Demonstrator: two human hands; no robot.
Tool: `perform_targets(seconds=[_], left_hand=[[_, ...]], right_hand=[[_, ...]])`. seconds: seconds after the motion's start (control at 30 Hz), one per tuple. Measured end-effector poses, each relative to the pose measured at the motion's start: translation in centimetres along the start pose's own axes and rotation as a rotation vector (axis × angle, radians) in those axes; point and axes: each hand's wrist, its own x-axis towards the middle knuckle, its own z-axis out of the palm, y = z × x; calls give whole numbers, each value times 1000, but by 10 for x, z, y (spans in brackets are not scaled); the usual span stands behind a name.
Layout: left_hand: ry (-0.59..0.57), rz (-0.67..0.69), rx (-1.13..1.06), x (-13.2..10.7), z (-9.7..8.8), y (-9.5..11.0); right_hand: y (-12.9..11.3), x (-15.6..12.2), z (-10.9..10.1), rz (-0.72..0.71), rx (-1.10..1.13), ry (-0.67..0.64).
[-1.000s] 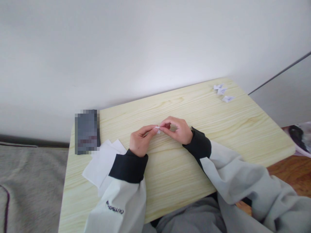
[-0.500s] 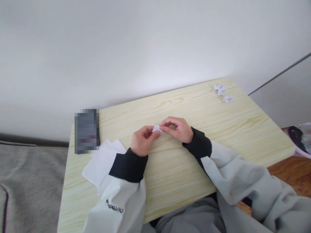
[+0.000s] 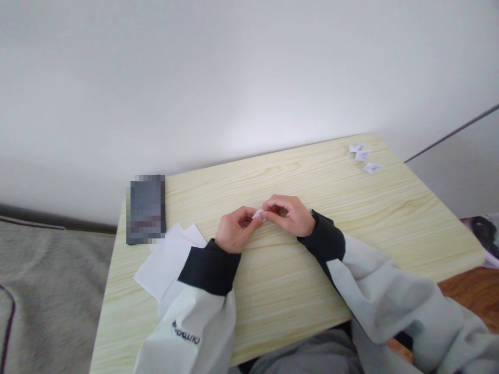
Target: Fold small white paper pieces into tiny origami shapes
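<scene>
My left hand [image 3: 236,231] and my right hand [image 3: 290,214] meet at the middle of a pale wooden table [image 3: 382,218]. Both pinch a tiny folded piece of white paper [image 3: 258,214] between thumb and fingertips, just above the tabletop. The fingers of each hand are curled closed around it, and most of the paper is hidden by them. My sleeves are grey with black cuffs.
Several white paper sheets [image 3: 163,262] lie under my left forearm. A dark phone [image 3: 146,209] rests at the table's back left corner. Three small folded paper pieces [image 3: 364,157] sit at the far right corner. A white wall stands behind; grey fabric lies at the left.
The view has shifted slightly, so everything sits a little lower and to the right. Both hands keep pinching the small paper, with the fingers drawn closer together over it.
</scene>
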Motion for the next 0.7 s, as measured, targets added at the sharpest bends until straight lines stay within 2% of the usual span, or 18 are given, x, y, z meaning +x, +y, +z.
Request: perform_targets(seconds=[0.2,0.27,0.37,0.53,0.7], left_hand=[[-62,-14,41,0,-2,2],[-82,-2,72,0,-2,5],[-52,-1,103,0,-1,8],[-15,-53,6,0,1,8],[-22,-78,-76,1,-2,10]], right_hand=[[1,1,-4,5,32,-84],[1,1,-4,6,12,-76],[1,1,-1,24,-4,-38],[2,1,1,90,85,4],[6,1,-2,111,198,-31]])
